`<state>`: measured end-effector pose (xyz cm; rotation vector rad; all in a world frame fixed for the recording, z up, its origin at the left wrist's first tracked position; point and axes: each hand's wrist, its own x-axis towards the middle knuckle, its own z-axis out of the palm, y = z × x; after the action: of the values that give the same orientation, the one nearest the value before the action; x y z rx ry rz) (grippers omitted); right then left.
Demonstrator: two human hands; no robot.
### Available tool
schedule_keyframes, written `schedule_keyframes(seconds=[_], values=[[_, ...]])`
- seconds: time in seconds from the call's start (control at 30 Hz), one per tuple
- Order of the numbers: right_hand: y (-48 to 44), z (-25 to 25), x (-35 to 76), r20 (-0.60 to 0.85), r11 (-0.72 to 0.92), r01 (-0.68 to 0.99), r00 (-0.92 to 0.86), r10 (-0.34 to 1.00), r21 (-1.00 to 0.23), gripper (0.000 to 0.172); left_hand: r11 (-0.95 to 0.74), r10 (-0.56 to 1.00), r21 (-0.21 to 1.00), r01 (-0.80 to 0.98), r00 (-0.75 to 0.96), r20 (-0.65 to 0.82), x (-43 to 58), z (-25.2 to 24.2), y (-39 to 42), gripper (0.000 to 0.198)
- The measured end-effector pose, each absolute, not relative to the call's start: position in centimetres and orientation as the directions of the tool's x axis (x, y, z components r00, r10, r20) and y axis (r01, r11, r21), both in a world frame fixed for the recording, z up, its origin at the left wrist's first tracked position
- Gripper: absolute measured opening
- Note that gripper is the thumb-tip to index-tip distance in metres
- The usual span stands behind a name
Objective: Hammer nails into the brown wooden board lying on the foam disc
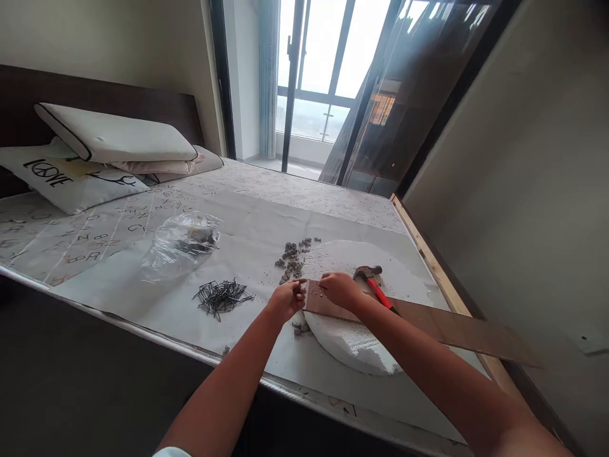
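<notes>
A long brown board [428,322] lies across a round white foam piece [333,336], with small reddish bits on its left end. My left hand [287,301] is at that end, its fingers curled; whether they hold anything is too small to tell. Over the board's top face, my right hand [340,291] has its fingers pressed together and pointing down near the bits. What they pinch is hidden. Just beyond my right hand rests a claw hammer [379,293] with a red handle. A heap of dark nails [221,297] lies to the left of my left hand.
Grey crumbled pieces [291,254] are scattered beside the foam. A clear plastic bag [183,244] with dark contents sits on the pale sheet [257,222] covering the mattress. Pillows [128,136] are piled at the headboard. A wooden rail [428,254] edges the bed's right side.
</notes>
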<state>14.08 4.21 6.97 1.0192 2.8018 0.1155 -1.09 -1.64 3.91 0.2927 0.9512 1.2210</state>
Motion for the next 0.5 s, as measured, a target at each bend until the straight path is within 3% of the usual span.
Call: schedule_keyframes(seconds=[0.17,0.5], values=[[3.6,4.4,14.4,-0.194,0.752,0.635,-0.726,0.659,0.177,0.021,0.303,0.896,0.657,-0.69,-0.028,-0.442,-2.4,4.8,-2.0,0.015],[3.5,3.9,13.8,-0.249,0.781,0.582,-0.741,0.624,0.226,0.022,0.384,0.876,0.679,-0.626,0.014,-0.483,0.7,3.0,-2.6,0.014]])
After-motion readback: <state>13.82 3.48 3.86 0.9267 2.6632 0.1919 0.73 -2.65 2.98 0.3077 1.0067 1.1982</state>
